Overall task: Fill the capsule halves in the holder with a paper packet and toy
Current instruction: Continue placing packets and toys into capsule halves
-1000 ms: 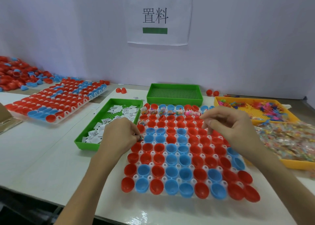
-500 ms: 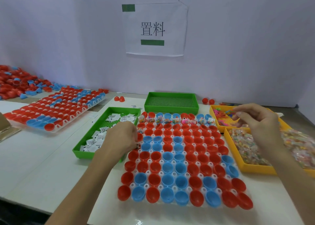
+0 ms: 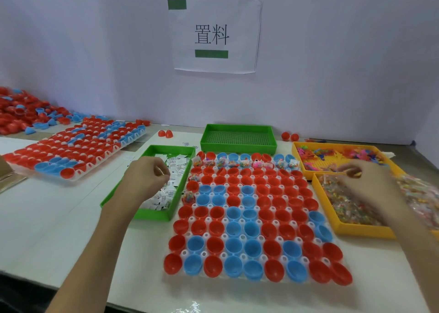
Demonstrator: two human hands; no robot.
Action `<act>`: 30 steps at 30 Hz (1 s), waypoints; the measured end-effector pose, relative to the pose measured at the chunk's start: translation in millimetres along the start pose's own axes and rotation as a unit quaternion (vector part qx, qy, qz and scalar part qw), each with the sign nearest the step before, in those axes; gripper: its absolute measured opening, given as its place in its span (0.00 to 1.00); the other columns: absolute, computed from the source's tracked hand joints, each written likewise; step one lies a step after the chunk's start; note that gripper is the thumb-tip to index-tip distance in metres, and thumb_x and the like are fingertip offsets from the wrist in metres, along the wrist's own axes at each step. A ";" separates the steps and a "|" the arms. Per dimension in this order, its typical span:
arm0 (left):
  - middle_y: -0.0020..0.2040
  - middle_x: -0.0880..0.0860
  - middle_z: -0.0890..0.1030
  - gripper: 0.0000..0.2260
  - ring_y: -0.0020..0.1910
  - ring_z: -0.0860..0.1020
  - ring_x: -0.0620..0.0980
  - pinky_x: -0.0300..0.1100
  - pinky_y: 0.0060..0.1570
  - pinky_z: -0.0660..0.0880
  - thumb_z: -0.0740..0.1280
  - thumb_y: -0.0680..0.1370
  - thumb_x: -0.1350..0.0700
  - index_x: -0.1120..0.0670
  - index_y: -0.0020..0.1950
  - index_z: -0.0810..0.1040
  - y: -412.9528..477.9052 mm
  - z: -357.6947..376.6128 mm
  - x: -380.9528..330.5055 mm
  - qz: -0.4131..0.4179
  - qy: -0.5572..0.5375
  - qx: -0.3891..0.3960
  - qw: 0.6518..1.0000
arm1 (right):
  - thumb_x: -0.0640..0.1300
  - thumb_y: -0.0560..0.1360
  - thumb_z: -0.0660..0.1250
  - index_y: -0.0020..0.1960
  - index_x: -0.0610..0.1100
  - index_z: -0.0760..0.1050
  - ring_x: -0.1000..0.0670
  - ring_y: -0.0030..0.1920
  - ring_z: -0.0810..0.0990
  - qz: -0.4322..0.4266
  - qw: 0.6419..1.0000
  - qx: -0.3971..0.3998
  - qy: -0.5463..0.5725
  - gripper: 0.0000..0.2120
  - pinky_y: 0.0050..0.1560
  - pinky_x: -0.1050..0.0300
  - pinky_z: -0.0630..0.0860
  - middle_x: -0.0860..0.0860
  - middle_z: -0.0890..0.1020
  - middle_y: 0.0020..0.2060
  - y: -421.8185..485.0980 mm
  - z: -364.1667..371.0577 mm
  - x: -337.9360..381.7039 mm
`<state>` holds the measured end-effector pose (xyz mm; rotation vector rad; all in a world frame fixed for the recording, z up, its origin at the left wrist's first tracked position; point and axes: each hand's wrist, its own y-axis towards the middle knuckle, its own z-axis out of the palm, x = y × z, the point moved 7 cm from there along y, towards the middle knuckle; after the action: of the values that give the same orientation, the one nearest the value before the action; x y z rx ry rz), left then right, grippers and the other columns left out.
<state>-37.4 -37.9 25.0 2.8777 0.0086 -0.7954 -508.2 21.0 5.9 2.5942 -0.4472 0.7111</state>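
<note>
The white holder [image 3: 242, 238] lies in front of me with several red and blue capsule halves [image 3: 234, 264] in rows. Its back row holds toy packets [image 3: 244, 163], and two halves on the left edge hold one too [image 3: 188, 197]. My left hand [image 3: 147, 179] hovers over the green tray [image 3: 142, 214] of white paper packets [image 3: 164, 197], its curled fingers pinching what looks like one packet. My right hand [image 3: 367, 183] is over the yellow tray [image 3: 356, 229] of bagged toys, blurred, pinching a small orange toy packet [image 3: 354, 173].
A second yellow tray [image 3: 299, 168] of loose coloured toys and a green mesh tray [image 3: 237, 138] stand behind the holder. Another filled holder [image 3: 71, 146] and a heap of loose capsule halves [image 3: 21, 111] lie far left. Stray red halves [image 3: 165, 134] sit near the wall.
My left hand left the holder's left edge and moved over the paper packet tray. My right hand swung from above the holder to the yellow toy trays. The camera shifted slightly.
</note>
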 end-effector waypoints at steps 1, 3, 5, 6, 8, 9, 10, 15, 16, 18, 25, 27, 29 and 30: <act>0.43 0.51 0.83 0.07 0.40 0.80 0.47 0.42 0.39 0.76 0.70 0.77 0.61 0.50 0.42 0.81 0.7 0.8 7.5 -0.008 -0.014 -0.013 1.000 | 0.46 0.76 0.72 0.52 0.50 0.80 0.49 0.44 0.80 0.020 0.999 0.036 -0.032 0.05 0.44 0.52 0.76 0.49 0.84 0.51 0.2 6.0 -6.3; 0.43 0.51 0.83 0.08 0.39 0.80 0.46 0.39 0.34 0.73 0.68 0.79 0.61 0.49 0.43 0.82 0.8 6.0 17.3 -0.007 -0.045 -0.023 0.999 | 0.45 0.75 0.73 0.53 0.51 0.79 0.49 0.47 0.79 0.039 0.996 0.065 -0.046 0.08 0.48 0.51 0.77 0.49 0.83 0.54 1.1 10.8 -11.7; 0.42 0.48 0.83 0.08 0.39 0.79 0.43 0.35 0.33 0.70 0.69 0.79 0.59 0.47 0.42 0.82 -1.1 10.2 17.8 0.017 -0.064 -0.029 0.997 | 0.43 0.74 0.75 0.53 0.50 0.79 0.49 0.46 0.78 0.038 0.997 0.059 -0.040 0.09 0.47 0.53 0.76 0.49 0.84 0.52 2.2 8.6 -10.0; 0.41 0.45 0.83 0.08 0.39 0.79 0.42 0.34 0.34 0.69 0.70 0.79 0.58 0.46 0.42 0.82 -3.0 10.3 16.0 0.031 -0.075 -0.037 0.996 | 0.42 0.73 0.75 0.52 0.50 0.80 0.49 0.46 0.78 0.035 0.997 0.054 -0.039 0.10 0.46 0.53 0.75 0.49 0.83 0.50 3.1 7.7 -9.7; 0.40 0.41 0.82 0.06 0.39 0.79 0.41 0.34 0.34 0.70 0.72 0.78 0.55 0.45 0.42 0.82 -8.0 7.9 14.4 0.047 -0.092 -0.056 0.993 | 0.41 0.72 0.77 0.52 0.48 0.81 0.48 0.45 0.78 0.031 0.998 0.041 -0.042 0.10 0.44 0.54 0.73 0.50 0.82 0.45 3.8 6.2 -8.9; 0.39 0.40 0.82 0.06 0.39 0.79 0.40 0.35 0.35 0.70 0.72 0.77 0.55 0.44 0.42 0.82 -10.4 6.0 15.7 0.049 -0.093 -0.068 0.992 | 0.41 0.71 0.77 0.50 0.48 0.81 0.48 0.45 0.78 0.031 0.998 0.035 -0.043 0.09 0.44 0.54 0.73 0.51 0.81 0.43 3.3 5.6 -8.6; 0.40 0.40 0.82 0.06 0.39 0.79 0.41 0.37 0.36 0.71 0.73 0.76 0.55 0.44 0.42 0.82 -11.6 3.9 18.5 0.046 -0.087 -0.079 0.992 | 0.41 0.71 0.78 0.48 0.48 0.81 0.48 0.44 0.78 0.030 0.998 0.028 -0.041 0.08 0.43 0.54 0.73 0.51 0.80 0.41 2.6 4.9 -8.2; 0.51 0.48 0.82 0.05 0.44 0.79 0.46 0.43 0.43 0.74 0.73 0.76 0.56 0.47 0.50 0.84 -11.5 14.4 42.1 -0.026 -0.035 -0.020 0.999 | 0.43 0.74 0.75 0.38 0.48 0.77 0.51 0.38 0.77 -0.003 0.999 -0.044 0.016 0.09 0.35 0.58 0.68 0.52 0.80 0.36 0.2 -9.3 -3.3; 0.50 0.49 0.81 0.05 0.43 0.80 0.46 0.43 0.43 0.75 0.74 0.74 0.57 0.47 0.47 0.84 -12.7 18.7 44.1 -0.033 -0.035 -0.005 0.999 | 0.41 0.74 0.75 0.38 0.46 0.77 0.51 0.38 0.77 -0.014 0.997 -0.064 0.033 0.09 0.35 0.58 0.68 0.51 0.80 0.35 -0.1 -14.0 -0.8; 0.47 0.49 0.82 0.06 0.41 0.79 0.46 0.43 0.43 0.75 0.77 0.72 0.58 0.47 0.39 0.83 -14.5 19.8 44.8 -0.034 -0.038 -0.017 0.999 | 0.37 0.73 0.74 0.38 0.44 0.77 0.51 0.37 0.77 -0.038 0.992 -0.101 0.057 0.08 0.39 0.56 0.69 0.51 0.80 0.35 -2.0 -22.4 6.8; 0.36 0.42 0.81 0.09 0.37 0.79 0.42 0.42 0.39 0.76 0.77 0.71 0.59 0.46 0.37 0.82 -15.6 19.5 49.0 -0.056 -0.056 -0.068 0.995 | 0.37 0.74 0.73 0.41 0.43 0.76 0.59 0.37 0.76 -0.087 0.979 -0.155 0.101 0.07 0.35 0.64 0.69 0.53 0.78 0.35 -11.9 -27.0 27.3; 0.36 0.41 0.81 0.07 0.38 0.79 0.42 0.41 0.38 0.75 0.76 0.72 0.58 0.45 0.43 0.84 -17.2 18.9 52.5 -0.071 -0.057 -0.085 0.992 | 0.37 0.74 0.74 0.41 0.44 0.76 0.58 0.37 0.77 -0.097 0.978 -0.154 0.106 0.07 0.34 0.63 0.69 0.55 0.78 0.35 -13.0 -24.9 31.2; 0.38 0.41 0.81 0.08 0.38 0.78 0.41 0.39 0.35 0.71 0.74 0.75 0.57 0.43 0.48 0.84 -19.5 17.6 52.2 -0.072 -0.064 -0.116 0.989 | 0.37 0.74 0.74 0.41 0.44 0.76 0.58 0.37 0.78 -0.105 0.977 -0.149 0.113 0.07 0.34 0.63 0.70 0.55 0.79 0.36 -14.0 -23.1 35.1; 0.40 0.42 0.82 0.08 0.39 0.78 0.42 0.39 0.34 0.70 0.73 0.76 0.57 0.44 0.50 0.84 -21.0 15.9 50.7 -0.068 -0.081 -0.140 0.984 | 0.38 0.74 0.74 0.41 0.45 0.76 0.57 0.37 0.78 -0.108 0.977 -0.144 0.117 0.07 0.34 0.62 0.71 0.55 0.80 0.36 -14.7 -21.9 36.8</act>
<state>-3.0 -21.3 -17.5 2.5619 0.2773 -0.9650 -481.1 36.7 38.5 2.2122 -0.1755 0.7991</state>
